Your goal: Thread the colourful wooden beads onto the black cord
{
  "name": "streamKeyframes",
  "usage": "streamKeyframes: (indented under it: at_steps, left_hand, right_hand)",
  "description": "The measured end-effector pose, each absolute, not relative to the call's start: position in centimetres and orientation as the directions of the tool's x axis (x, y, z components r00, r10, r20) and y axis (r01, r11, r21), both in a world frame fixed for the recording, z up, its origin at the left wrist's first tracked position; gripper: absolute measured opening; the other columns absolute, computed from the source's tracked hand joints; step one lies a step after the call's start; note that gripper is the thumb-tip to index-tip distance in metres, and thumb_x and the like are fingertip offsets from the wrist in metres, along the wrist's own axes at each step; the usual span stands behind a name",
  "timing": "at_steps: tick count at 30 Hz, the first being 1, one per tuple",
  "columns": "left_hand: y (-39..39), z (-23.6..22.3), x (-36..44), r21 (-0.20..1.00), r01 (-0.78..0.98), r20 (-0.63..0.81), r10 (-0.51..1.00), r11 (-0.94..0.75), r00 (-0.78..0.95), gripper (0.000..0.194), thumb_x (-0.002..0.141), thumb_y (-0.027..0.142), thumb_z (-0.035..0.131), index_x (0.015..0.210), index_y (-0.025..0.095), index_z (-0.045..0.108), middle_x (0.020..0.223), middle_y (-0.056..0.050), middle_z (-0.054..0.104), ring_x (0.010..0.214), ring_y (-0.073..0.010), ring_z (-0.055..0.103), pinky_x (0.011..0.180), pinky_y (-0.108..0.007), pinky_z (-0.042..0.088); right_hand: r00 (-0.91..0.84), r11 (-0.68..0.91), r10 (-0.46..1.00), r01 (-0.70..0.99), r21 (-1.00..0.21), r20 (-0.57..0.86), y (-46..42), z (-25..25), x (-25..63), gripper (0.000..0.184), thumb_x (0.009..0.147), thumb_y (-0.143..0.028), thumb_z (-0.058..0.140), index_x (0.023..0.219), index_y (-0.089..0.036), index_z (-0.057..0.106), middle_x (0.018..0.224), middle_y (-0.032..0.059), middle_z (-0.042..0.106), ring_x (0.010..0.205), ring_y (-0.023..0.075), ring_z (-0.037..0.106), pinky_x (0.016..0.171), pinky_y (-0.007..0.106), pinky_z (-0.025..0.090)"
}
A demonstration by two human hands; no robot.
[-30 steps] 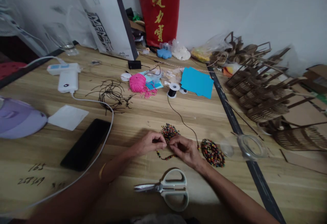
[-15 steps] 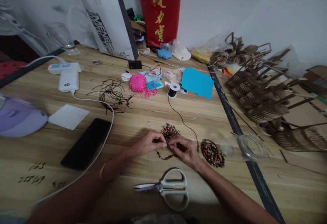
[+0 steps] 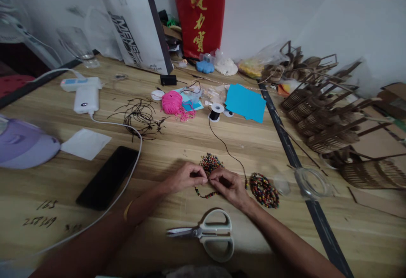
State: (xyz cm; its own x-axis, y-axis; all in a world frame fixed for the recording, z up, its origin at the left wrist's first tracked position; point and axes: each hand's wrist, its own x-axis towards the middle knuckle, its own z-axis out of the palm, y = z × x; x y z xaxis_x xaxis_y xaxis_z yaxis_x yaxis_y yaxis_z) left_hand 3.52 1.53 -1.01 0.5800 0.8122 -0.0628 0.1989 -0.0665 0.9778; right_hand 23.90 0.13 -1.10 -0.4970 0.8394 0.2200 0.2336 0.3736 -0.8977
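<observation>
My left hand (image 3: 189, 175) and my right hand (image 3: 230, 185) meet fingertip to fingertip just in front of a loose pile of small multicoloured beads (image 3: 209, 162). Both are closed in a pinch. A strand of beads on black cord (image 3: 207, 195) curves below them, its left end rising to my left fingers. Between the tips of my right thumb and finger is a tiny dark thing, too small to name. Black thread runs from a white spool (image 3: 216, 110) to a few beads (image 3: 246, 183) beside my right hand. A coiled heap of strung beads (image 3: 264, 189) lies to the right.
Scissors (image 3: 204, 232) with pale handles lie near the front edge. To the left are a black phone (image 3: 108, 178), a white cable (image 3: 140, 143) and cut black cords (image 3: 139, 118). Pink yarn (image 3: 172, 102) and blue sheets (image 3: 245, 102) lie behind; small woven baskets (image 3: 320, 117) are piled right.
Both hands stay almost in place, fingertips together; the right fingertips have shifted very slightly left. The other things lie as before, and the view has drifted a little.
</observation>
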Motion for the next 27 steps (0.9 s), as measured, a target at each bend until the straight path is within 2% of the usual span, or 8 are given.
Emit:
streamKeyframes:
  at_steps: [27]
  left_hand:
    - [1.55, -1.27, 3.45, 0.974, 0.208, -0.049, 0.809, -0.092, 0.586, 0.017, 0.08, 0.026, 0.061, 0.076, 0.011, 0.068, 0.067, 0.0, 0.064, 0.061, -0.0094, 0.052, 0.058, -0.018, 0.038]
  right_hand:
    - [-0.511, 0.401, 0.825, 0.227, -0.888, 0.242, 0.0, -1.04, 23.7, 0.011, 0.087, -0.027, 0.058, 0.086, -0.017, 0.063, 0.077, 0.0054, 0.064, 0.071, 0.0153, 0.059, 0.064, 0.027, 0.047]
